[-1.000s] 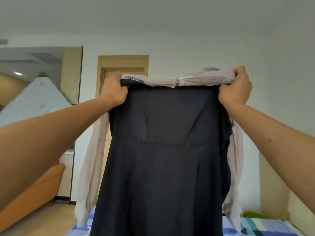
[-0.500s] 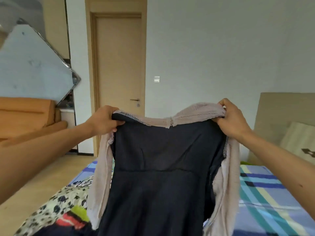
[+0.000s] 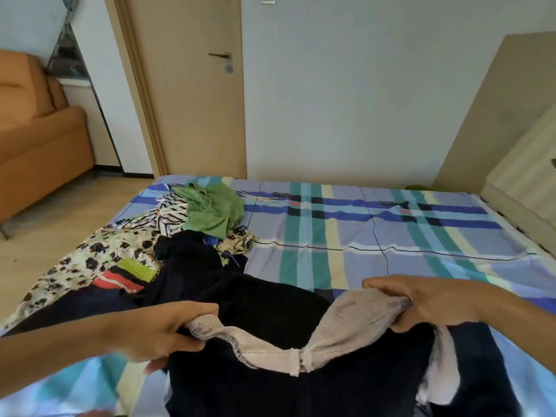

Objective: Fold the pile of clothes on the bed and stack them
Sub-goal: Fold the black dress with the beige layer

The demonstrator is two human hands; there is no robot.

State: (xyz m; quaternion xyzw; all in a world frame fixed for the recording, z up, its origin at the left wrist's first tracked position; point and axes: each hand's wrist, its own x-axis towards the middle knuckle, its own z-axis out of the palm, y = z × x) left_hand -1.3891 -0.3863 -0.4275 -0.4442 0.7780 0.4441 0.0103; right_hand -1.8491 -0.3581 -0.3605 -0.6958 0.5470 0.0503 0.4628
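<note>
Step in hand: spreading one garment out for folding. The dark dress (image 3: 270, 308) was held up by its top while its body rested on the bed (image 3: 391, 236), touching the near side of the pile (image 3: 168, 236).
Left hand: the left hand (image 3: 162, 329) had its fingers curled round the beige band (image 3: 270, 355) at one shoulder, just in front of the pile.
Right hand: the right hand (image 3: 433, 302) pinched the same band at the other shoulder, well to the right of the pile.
Dress: its top edge sagged between the hands. The lower part ran out of view, so it perhaps lay bunched there.
Pile: unfolded, with a green top (image 3: 210, 209) at its far end. No folded stack showed to its right.
Progress: early, by the look of it.
Next move: probably pull the band taut, lower both shoulders flat to the right of the pile, then tuck the beige sleeves inward before folding.
</note>
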